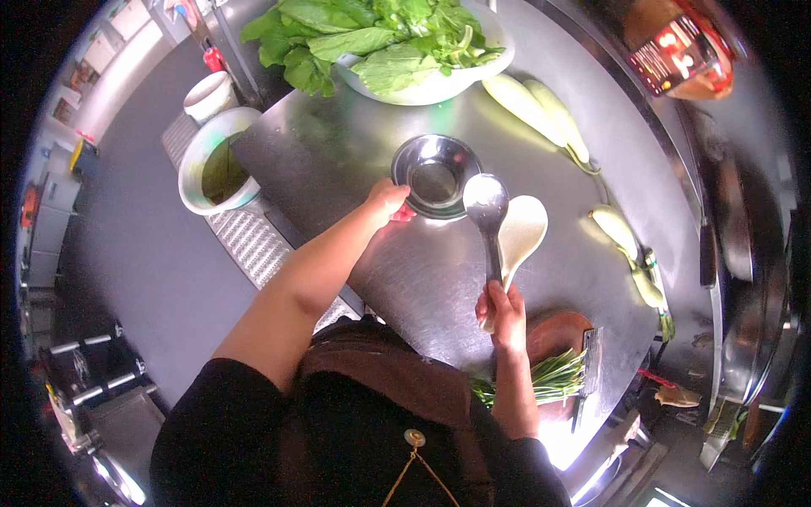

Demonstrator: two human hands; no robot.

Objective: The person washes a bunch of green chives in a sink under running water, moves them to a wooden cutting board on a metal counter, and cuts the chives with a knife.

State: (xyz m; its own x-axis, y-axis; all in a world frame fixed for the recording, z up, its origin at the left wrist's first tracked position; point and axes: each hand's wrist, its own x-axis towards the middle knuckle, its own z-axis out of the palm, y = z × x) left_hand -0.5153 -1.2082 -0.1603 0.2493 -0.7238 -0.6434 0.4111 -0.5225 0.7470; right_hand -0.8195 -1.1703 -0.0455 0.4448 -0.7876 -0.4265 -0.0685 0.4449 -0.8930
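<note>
My left hand [388, 201] grips the near left rim of a small round stainless steel bowl [436, 176], its thumb over the edge. The bowl is upright on the stainless steel worktable [405, 272]. In my right hand [505, 315] are two spoons, held together by their handles with the heads pointing away from me. One is a metal serving spoon [486, 198]. A cream-coloured flat paddle spoon [524, 225] lies beside and partly behind it. The metal spoon's head overlaps the bowl's right edge in view; whether they touch I cannot tell.
A white basin [418, 90] heaped with leafy greens [380, 44] stands at the back. Pale green gourds [526, 108] lie right of it. A white bucket of dark liquid [222, 171] is at left. Cut green stalks [557, 377] and a cleaver [590, 361] lie on a round board [557, 333].
</note>
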